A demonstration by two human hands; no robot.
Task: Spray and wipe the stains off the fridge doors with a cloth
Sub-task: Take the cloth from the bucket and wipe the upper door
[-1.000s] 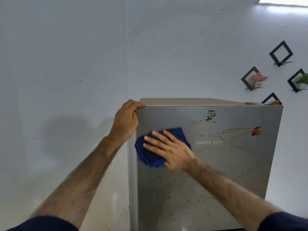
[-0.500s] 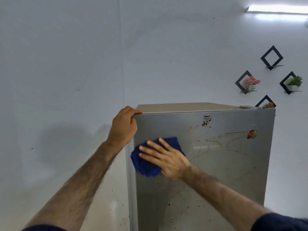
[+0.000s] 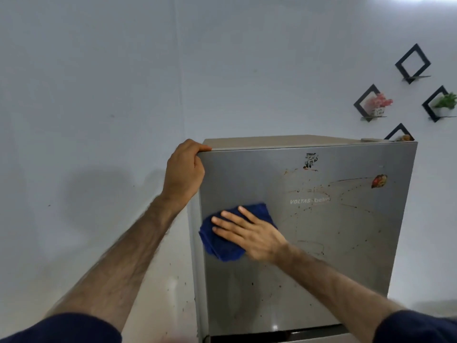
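The blue cloth (image 3: 222,240) is pressed flat by the right hand (image 3: 249,235), fingers straight, low on the fridge door's (image 3: 321,268) left side; the left hand (image 3: 184,169) is curled over its top corner. Brown stains (image 3: 319,194) (mostly rightward) could be smeared if wiped dry.

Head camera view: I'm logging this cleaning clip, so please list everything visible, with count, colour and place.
Grey steel fridge door: one, silver-grey, centre right, brown streaks and specks across it.
Blue folded cloth: one, dark blue, flat on the door's left part.
Black sticker: one, near the door's top.
Red-orange sticker: one, upper right of the door.
Black diamond wall shelves: four, right wall; one partly hidden behind the fridge.
Pink flower pot: one, on a shelf.
Green plant: one, on a shelf.
White wall: behind, speckled low down.
Left hand: grips the door's top left corner.
Right hand: fingers straight, presses the cloth.
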